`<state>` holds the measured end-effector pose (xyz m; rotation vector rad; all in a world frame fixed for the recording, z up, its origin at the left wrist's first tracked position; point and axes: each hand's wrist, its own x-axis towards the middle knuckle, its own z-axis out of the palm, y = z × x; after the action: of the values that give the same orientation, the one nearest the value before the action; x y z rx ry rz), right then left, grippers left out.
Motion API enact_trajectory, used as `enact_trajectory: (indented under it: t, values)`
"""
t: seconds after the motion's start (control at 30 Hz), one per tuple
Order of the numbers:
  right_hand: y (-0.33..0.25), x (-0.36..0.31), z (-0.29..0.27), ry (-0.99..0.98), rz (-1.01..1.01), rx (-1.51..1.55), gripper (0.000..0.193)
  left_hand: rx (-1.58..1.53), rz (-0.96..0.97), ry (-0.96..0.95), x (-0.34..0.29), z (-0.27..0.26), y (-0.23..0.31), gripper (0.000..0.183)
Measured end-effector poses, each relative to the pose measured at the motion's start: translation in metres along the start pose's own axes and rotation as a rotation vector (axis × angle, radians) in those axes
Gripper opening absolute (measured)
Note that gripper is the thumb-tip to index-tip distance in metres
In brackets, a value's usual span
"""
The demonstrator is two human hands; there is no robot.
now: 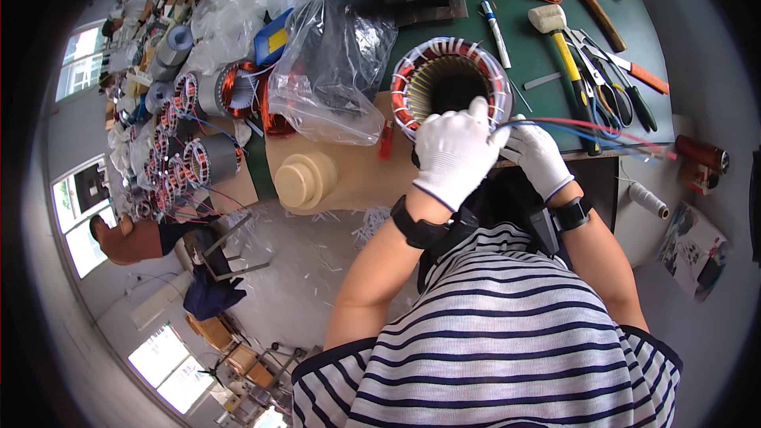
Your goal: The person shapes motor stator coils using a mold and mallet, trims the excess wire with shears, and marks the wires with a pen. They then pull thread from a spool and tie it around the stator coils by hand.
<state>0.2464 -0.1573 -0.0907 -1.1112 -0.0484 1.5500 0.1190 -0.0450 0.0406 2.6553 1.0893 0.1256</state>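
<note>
Head view: wound motor stator (pixel 432 81) sits at the green bench (pixel 539 60), bore axis upward, just beyond the fingers. Nearer left hand (pixel 453 152) overlaps its rim, index extended; right hand (pixel 541 157) curls beside lead wires (pixel 590 127), either's pinch unclear. Clear plastic bag (pixel 337 71) lies left, contents indiscernible.

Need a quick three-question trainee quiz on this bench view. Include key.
1. Multiple choice: in this view, the left hand overlaps the near rim of which item?
A) cream plastic piece
B) wound stator
C) marker

2. True or false: the right hand is gloved in white, like the left.

3. Fill in: the pale-headed mallet has a handle coloured black and ____.

Key: 1. B; 2. True; 3. yellow.
</note>
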Motion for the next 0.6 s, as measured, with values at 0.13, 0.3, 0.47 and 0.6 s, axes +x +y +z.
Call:
enact_trajectory:
  t: [0.13, 0.3, 0.47, 0.6]
  values:
    - [-0.014, -0.001, 0.036, 0.079, 0.044, -0.002, 0.054, -0.258, -0.243, -0.062, 0.017, -0.033, -0.026, 0.032]
    - [-0.035, 0.015, 0.09, -0.111, -0.008, 0.182, 0.048, -0.572, -0.265, 0.036, 0.02, -0.048, -0.079, 0.03]
    - [-0.078, 0.007, 0.118, 0.033, -0.149, -0.246, 0.036, -0.996, -0.44, 0.112, 0.001, -0.037, -0.109, 0.041]
    - [-0.09, 0.013, 0.105, 0.165, -0.339, -0.755, 0.042, -1.382, -0.75, 0.11, -0.011, -0.001, -0.096, 0.041]
